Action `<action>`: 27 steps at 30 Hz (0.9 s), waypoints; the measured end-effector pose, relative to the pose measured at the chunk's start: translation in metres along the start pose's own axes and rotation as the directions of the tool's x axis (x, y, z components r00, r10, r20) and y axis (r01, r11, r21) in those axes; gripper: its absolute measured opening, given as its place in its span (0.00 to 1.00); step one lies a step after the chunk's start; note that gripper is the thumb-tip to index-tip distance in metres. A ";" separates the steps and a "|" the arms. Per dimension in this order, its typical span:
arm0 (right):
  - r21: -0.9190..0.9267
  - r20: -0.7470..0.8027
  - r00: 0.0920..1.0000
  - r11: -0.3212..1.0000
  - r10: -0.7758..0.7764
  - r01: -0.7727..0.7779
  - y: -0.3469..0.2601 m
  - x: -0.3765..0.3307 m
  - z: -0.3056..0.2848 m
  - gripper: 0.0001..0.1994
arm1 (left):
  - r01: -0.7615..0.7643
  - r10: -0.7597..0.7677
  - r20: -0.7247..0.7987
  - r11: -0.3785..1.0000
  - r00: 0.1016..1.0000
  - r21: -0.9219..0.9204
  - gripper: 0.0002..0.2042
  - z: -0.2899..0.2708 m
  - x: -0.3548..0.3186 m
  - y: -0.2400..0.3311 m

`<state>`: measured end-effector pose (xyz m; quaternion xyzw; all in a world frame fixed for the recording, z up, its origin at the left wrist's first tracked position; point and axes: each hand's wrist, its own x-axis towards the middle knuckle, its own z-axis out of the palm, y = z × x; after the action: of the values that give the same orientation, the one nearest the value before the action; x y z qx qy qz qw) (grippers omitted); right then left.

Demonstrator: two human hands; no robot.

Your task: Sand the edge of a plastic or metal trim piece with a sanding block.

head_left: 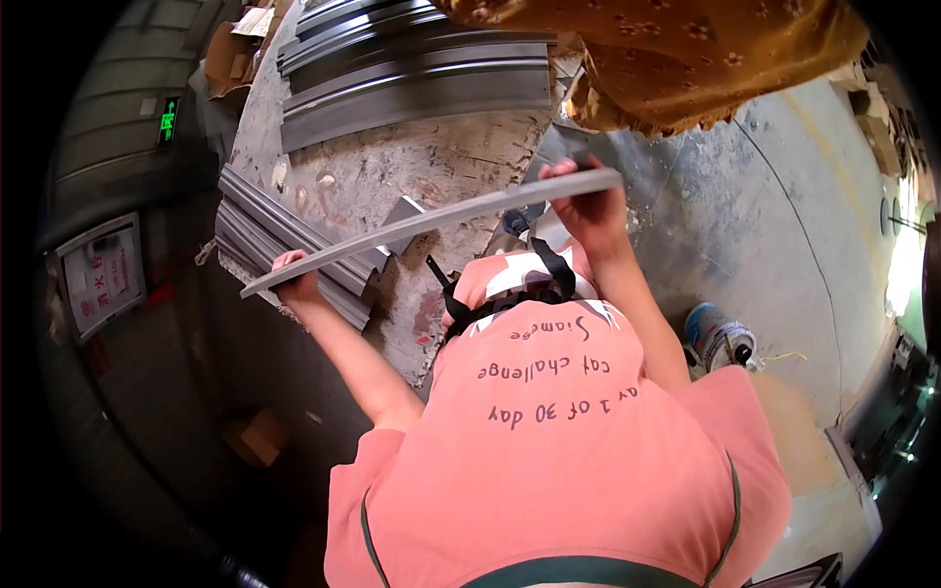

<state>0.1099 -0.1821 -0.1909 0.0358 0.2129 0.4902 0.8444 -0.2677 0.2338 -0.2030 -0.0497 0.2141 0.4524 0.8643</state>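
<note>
Left grip [297,287] and right grip [595,211] clasp one gray strip [441,218] above the desk [456,162]

And it's hands wide apart here! The left hand sits just in from one tip, the right close to the other, fingers curled over the strip as it slants across the near part of the desk. Why so wide? Likely because a long, thin piece would sag or swing from a middle hold. It looks slightly bowed, though the lens may be doing that.

Below it on the desk, a small gray piece [404,209] peeks out, partly hidden. Over to the desk's left edge: ribbed profiles [294,235] bundled side by side, probably grouped to save working room. Tight on that side, with the strip's left tip passing over the bundle!

Right of the desk, what a contrast: the strip's end juts over wide gray floor [706,196], roomy for a turn, though a bucket [706,328] stands nearer the body. Far side of the desk now, long metal lengths [421,93] lie parallel, apparently to nest neatly. Past its far-right corner, a floral cloth [686,59] limits the reach. Way off left of the desk glows a green sign [169,120].
</note>
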 end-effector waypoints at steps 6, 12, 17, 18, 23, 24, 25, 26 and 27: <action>0.086 -0.051 0.981 0.977 -0.189 0.193 0.015 -0.050 0.071 0.10 | 0.130 -0.112 0.105 0.976 0.988 -0.174 0.08 0.014 0.009 -0.104; 0.000 -0.006 0.948 0.948 -0.317 0.317 0.004 -0.072 0.093 0.09 | 0.262 -0.266 -0.014 0.954 0.964 -0.147 0.11 0.038 0.003 -0.227; -0.001 -0.005 0.913 0.913 -0.408 0.408 0.011 -0.083 0.123 0.09 | 0.294 -0.300 -0.130 0.954 0.945 -0.060 0.12 0.049 -0.018 -0.286; 0.007 0.006 0.914 0.914 -0.405 0.405 0.010 -0.083 0.128 0.10 | 0.323 -0.336 -0.106 0.938 0.936 -0.123 0.13 0.054 -0.025 -0.295; -0.103 0.249 0.923 0.940 -0.294 0.327 0.023 -0.074 0.146 0.14 | 0.351 -0.357 -0.094 0.934 0.929 -0.072 0.15 0.046 -0.037 -0.304; -0.161 0.252 0.918 0.922 -0.307 0.352 0.029 -0.071 0.149 0.15 | 0.388 -0.397 -0.097 0.917 0.913 -0.094 0.15 0.051 -0.040 -0.307; -0.218 0.257 0.912 0.900 -0.320 0.377 0.033 -0.069 0.152 0.16 | 0.425 -0.436 -0.098 0.898 0.894 -0.113 0.15 0.056 -0.046 -0.310; -0.245 0.258 0.915 0.895 -0.310 0.372 0.040 -0.066 0.155 0.17 | 0.448 -0.450 -0.023 0.892 0.893 -0.057 0.16 0.058 -0.052 -0.309; -0.270 0.261 0.919 0.892 -0.295 0.363 0.049 -0.059 0.160 0.18 | 0.431 -0.432 0.002 0.901 0.902 0.053 0.17 0.056 -0.053 -0.306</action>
<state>0.1075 -0.1826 -0.0133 -0.0827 0.0437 0.3602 0.9282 -0.0301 0.0301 -0.1638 -0.0703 0.2033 0.2444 0.9455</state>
